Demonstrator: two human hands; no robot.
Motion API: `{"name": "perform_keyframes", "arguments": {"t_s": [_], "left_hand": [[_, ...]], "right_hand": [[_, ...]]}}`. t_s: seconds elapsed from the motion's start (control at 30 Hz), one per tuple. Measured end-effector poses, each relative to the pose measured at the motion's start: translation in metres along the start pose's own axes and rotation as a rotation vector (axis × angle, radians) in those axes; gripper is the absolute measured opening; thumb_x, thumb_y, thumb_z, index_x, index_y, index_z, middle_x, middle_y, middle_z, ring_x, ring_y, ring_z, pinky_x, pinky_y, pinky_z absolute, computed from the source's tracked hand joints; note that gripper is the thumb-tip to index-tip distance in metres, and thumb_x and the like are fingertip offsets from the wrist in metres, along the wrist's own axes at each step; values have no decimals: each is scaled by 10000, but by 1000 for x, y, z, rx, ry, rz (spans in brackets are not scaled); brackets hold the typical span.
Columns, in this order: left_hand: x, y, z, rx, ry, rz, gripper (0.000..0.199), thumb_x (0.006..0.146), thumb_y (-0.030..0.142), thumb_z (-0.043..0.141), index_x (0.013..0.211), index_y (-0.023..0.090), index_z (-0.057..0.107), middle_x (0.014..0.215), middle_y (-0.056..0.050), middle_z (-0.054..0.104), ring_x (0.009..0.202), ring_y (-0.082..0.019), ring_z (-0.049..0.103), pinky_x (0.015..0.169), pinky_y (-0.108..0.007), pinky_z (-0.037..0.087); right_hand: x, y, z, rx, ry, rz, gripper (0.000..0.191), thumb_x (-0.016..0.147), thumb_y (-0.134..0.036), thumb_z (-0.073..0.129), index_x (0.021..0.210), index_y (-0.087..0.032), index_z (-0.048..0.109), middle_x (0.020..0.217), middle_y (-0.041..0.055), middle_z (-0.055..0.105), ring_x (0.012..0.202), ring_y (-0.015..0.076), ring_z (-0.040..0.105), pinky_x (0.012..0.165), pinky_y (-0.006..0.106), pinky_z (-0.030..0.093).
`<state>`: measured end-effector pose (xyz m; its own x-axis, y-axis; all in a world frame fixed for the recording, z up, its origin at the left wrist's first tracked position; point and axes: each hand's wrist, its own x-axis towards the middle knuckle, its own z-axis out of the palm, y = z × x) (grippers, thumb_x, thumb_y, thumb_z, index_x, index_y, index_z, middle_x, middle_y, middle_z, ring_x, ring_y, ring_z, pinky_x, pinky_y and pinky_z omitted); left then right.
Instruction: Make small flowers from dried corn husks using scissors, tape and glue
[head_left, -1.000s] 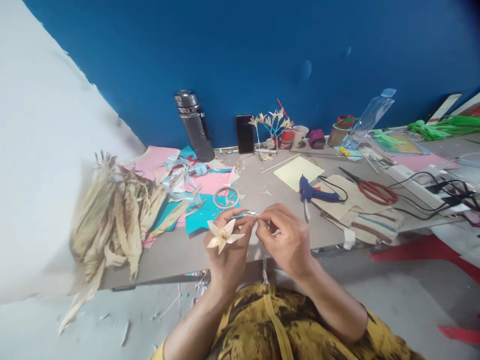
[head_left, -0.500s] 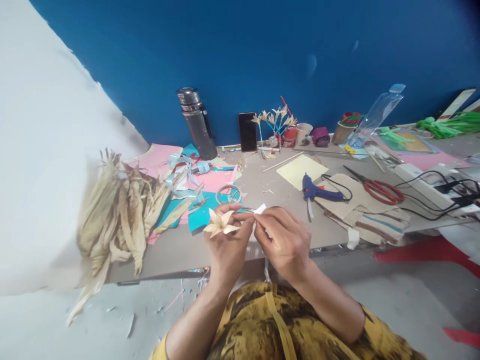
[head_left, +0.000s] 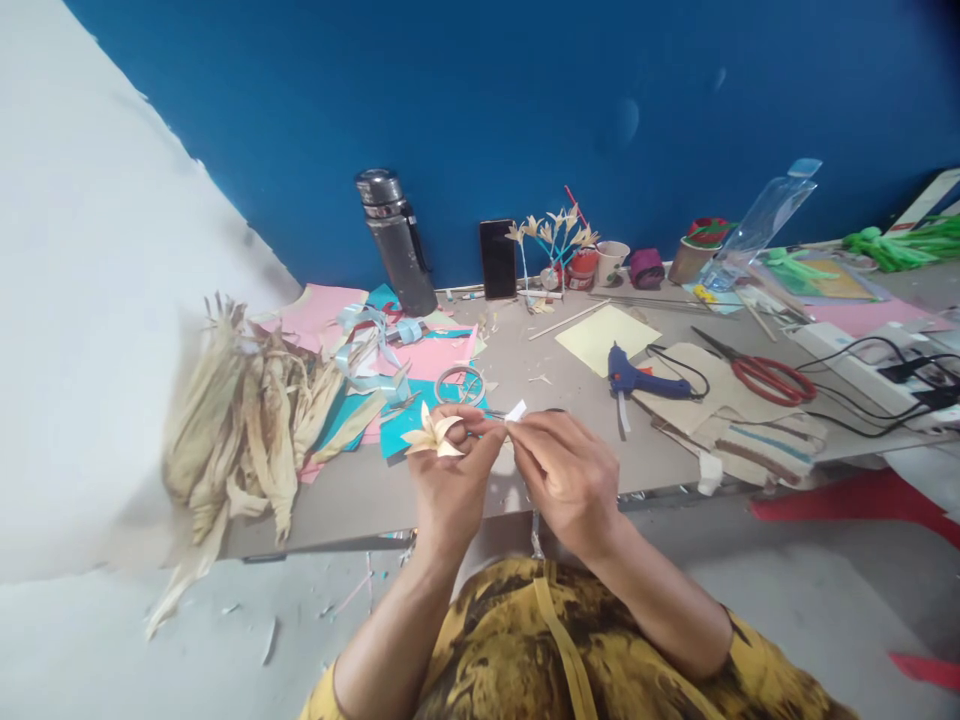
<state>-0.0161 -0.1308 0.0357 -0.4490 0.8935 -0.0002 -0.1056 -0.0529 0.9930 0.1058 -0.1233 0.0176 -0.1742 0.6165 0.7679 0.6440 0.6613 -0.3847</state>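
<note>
A cream husk flower with pointed petals sticks out from my left hand, whose fingers are closed around its stem. The stem itself is mostly hidden by the fingers. My right hand pinches a small white strip between thumb and fingertips, right against the left fingertips. Both hands meet over the front edge of the table. Just beyond them lies a roll of tape on blue paper.
Dried corn husks heap at the left. A blue glue gun, red-handled scissors and a power strip lie to the right. A dark flask, a phone and finished flowers stand along the wall.
The flower in my left hand has turned, its face tilting to another angle. The white strip has tilted slightly at my right fingertips. The view has shifted a little.
</note>
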Motion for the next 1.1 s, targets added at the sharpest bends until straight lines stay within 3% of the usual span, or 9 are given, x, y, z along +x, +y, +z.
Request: {"name": "perform_keyframes", "arguments": {"t_s": [0.27,0.5,0.73,1.1], "left_hand": [[-2,0,3,32,24,64,261,649,147,756,789,173,538,674,44,607,547,-70,585,542,-165,431],[-1,1,2,25,1,25,254,651,162,742,811,178,546,672,38,610,566,-88,604,531,-174,426],[-4,-3,-3,160,-17,139,192,719,181,728,805,182,557,621,51,606,454,-48,486,471,-170,372],[-10,-16,-6,240,-71,308,232,744,191,730,783,214,503,761,-10,647,667,-145,620,594,-254,489]], "right_hand": [[-4,-3,0,-3,2,-5,181,925,-85,584,971,-181,730,873,80,744,805,183,690,734,297,520],[-5,2,5,143,28,77,183,929,-106,571,937,-197,729,866,70,740,805,172,692,735,286,544],[-5,0,6,216,15,158,163,929,-119,573,906,-193,716,853,64,737,792,162,682,715,270,533],[-2,1,-1,252,-17,246,156,873,-126,586,761,-195,671,744,29,686,630,127,593,593,240,469]]}}
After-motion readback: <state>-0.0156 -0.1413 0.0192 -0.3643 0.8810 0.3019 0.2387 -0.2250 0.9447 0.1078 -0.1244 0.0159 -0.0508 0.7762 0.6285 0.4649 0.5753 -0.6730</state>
